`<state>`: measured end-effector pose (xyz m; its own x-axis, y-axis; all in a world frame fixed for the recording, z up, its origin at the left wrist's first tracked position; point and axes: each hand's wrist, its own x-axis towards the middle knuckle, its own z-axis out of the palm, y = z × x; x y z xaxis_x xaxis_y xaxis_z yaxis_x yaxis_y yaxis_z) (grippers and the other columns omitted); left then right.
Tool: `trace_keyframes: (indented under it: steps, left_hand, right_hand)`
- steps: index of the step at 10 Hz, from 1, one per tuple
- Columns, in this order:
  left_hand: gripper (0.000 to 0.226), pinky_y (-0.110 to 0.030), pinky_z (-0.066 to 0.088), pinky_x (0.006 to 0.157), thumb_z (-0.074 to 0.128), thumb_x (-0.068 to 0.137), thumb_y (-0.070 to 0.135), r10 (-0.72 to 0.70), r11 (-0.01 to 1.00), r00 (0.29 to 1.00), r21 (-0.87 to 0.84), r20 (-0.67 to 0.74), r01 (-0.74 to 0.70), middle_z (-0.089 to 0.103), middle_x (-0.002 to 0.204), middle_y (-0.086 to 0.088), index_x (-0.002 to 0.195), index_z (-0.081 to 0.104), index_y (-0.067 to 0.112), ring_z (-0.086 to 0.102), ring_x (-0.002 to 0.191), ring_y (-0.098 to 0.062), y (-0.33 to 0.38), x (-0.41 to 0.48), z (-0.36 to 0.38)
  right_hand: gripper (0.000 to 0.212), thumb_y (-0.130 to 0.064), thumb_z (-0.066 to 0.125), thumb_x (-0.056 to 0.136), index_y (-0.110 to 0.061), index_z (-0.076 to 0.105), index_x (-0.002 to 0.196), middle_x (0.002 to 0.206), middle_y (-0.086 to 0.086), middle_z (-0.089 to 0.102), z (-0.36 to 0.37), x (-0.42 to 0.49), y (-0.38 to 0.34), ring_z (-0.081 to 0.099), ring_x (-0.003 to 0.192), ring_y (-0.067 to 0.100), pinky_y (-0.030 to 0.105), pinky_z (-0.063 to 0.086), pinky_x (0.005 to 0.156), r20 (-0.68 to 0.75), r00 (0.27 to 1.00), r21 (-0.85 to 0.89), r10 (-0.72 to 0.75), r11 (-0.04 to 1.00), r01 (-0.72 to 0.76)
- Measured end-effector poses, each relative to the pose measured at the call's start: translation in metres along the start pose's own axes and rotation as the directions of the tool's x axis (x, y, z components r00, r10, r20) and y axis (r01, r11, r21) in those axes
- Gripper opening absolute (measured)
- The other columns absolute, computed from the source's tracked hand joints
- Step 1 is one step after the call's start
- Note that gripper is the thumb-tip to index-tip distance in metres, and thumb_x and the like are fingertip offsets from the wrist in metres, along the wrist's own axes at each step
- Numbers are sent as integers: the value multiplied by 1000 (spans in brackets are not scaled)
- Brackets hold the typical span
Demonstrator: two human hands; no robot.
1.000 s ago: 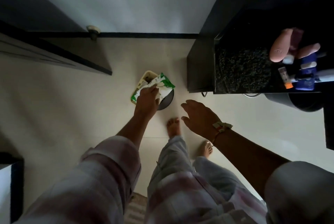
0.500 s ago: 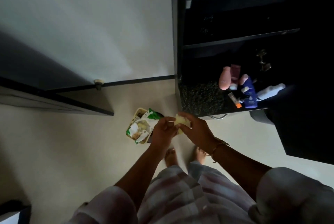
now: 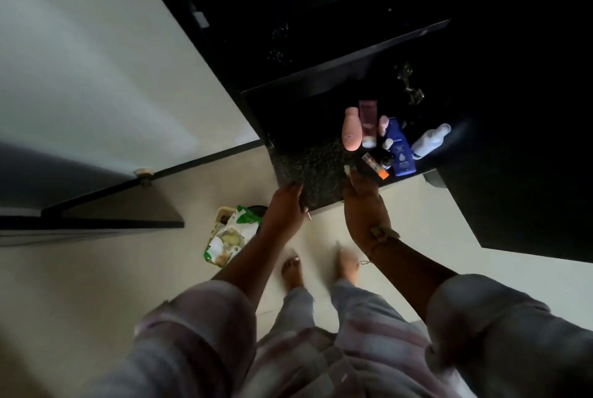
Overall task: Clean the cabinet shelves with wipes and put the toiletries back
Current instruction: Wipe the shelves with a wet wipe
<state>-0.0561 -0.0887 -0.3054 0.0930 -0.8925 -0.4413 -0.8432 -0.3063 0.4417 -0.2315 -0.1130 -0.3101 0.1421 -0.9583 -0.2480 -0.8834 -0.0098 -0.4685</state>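
A doorstop (image 3: 143, 173) sits where pale floor (image 3: 80, 285) meets wall (image 3: 96, 60).

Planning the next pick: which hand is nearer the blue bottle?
Right. The right hand is down-left of the blue bottle; the left hand is farther left, at the shelf edge.

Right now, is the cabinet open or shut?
Open: the cabinet shows its dark shelf and toiletries inside, with no door covering them.

Toiletries (image 3: 399, 153) bunched on R part of shelf (image 3: 308, 166). Wipes pack (image 3: 231, 234) on floor, L of feet. L hand (image 3: 285, 205) & R hand (image 3: 362, 201) at shelf front edge.
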Motion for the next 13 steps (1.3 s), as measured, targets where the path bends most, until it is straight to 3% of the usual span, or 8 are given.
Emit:
trace_keyframes:
  steps: [1,3,5,7,9,10,11,13]
  left_hand:
    - [64,-45,42,106,64,87,20,17,995,998,99,64,-24,40,148,-9,144,36,14,41,132,-31,-4,15,-4]
    - [82,-45,33,113,68,86,25,58,973,989,214,135,-86,24,157,-8,151,20,12,24,144,-27,-16,34,-6]
    - [87,-43,32,113,69,85,26,85,974,984,197,155,-115,21,158,-8,152,15,12,23,144,-27,-25,35,-4]
    - [85,-42,31,115,70,84,20,93,984,992,146,90,-106,25,156,-10,151,19,11,24,143,-28,-42,31,-6]
    - [80,-39,33,112,72,82,15,111,987,992,111,65,-118,30,154,-6,149,26,14,28,142,-26,-59,22,-8]
    - [81,-40,33,112,72,81,13,116,986,991,115,69,-123,31,153,-6,148,27,15,28,142,-26,-63,20,-10]
    - [80,-40,33,113,71,82,13,118,983,989,131,88,-129,29,154,-5,149,26,15,27,143,-24,-63,19,-11]
    - [75,-38,32,112,62,90,15,186,952,974,222,131,-212,24,156,-7,151,20,14,24,144,-23,-51,24,-13]
  right_hand:
    - [44,3,49,88,2,54,132,145,15,46,9,10,1,55,116,38,44,58,74,-25,998,-143,-53,989,49]
    - [59,-10,15,93,1,22,150,152,20,31,30,39,5,43,130,38,48,48,100,125,991,-279,37,960,0]
    - [41,6,64,83,11,57,123,127,29,56,21,49,2,57,112,50,56,57,80,110,992,-183,61,982,-40]
    - [41,-13,29,103,-1,44,138,145,19,41,19,54,0,36,135,35,43,30,111,28,993,-84,113,990,-110]
    - [45,-12,36,98,-8,43,142,152,13,34,60,11,-25,32,140,33,41,29,113,257,963,-35,-78,995,90]
    - [41,-14,55,92,-7,55,132,140,14,50,86,-9,-31,49,126,34,44,52,95,293,920,-171,-260,932,318]
    - [44,-16,41,99,-9,43,142,147,13,41,81,-16,-35,41,133,34,47,41,105,362,864,-153,-350,892,426]
    - [27,-9,54,96,0,62,121,114,22,61,36,28,23,61,97,42,47,58,75,-92,996,-75,-11,997,5]
